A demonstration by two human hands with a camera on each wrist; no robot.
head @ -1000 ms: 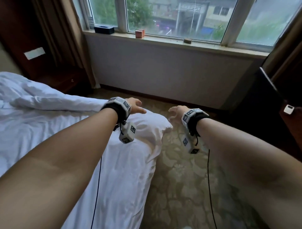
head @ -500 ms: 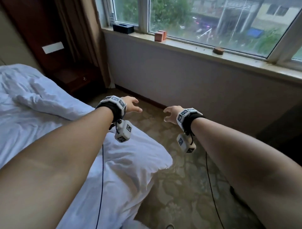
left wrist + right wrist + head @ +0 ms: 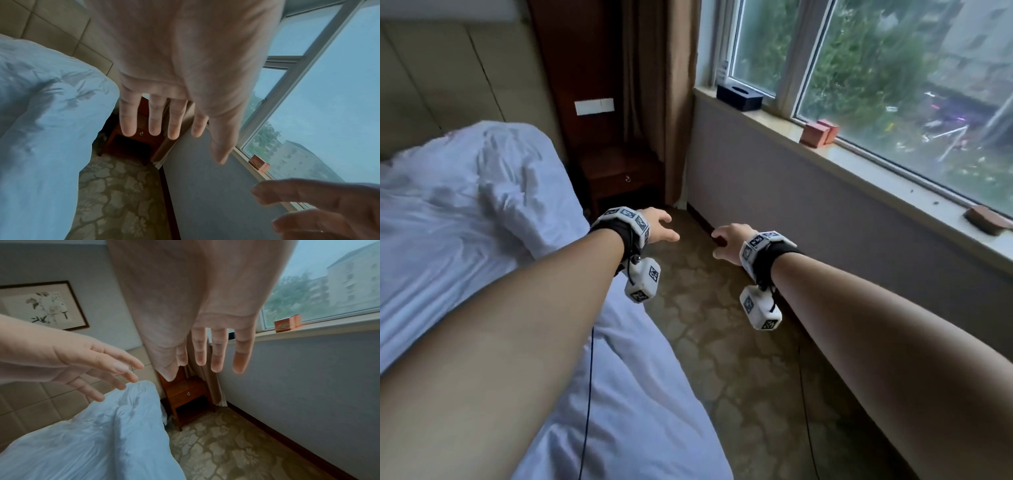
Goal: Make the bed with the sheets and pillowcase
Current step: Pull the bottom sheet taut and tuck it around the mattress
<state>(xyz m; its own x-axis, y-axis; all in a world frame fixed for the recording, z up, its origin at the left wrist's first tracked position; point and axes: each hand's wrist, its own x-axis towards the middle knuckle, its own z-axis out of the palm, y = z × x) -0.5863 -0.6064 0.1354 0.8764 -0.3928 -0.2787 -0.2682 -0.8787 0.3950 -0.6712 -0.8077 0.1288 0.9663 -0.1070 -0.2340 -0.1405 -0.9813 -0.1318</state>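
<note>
A white crumpled sheet covers the bed on the left, bunched near the padded headboard. It also shows in the left wrist view as the sheet and in the right wrist view as the sheet. My left hand hovers past the bed's right edge, over the carpet, fingers straight and spread, holding nothing. My right hand hangs beside it over the carpet, fingers straight, empty. No pillowcase is in view.
A wooden nightstand stands in the corner by a brown curtain. A narrow strip of patterned carpet runs between bed and wall. The windowsill carries a black box and small red boxes.
The view has swung left toward the head of the bed. Both empty hands have moved off the bed's corner and now hang over the carpet strip.
</note>
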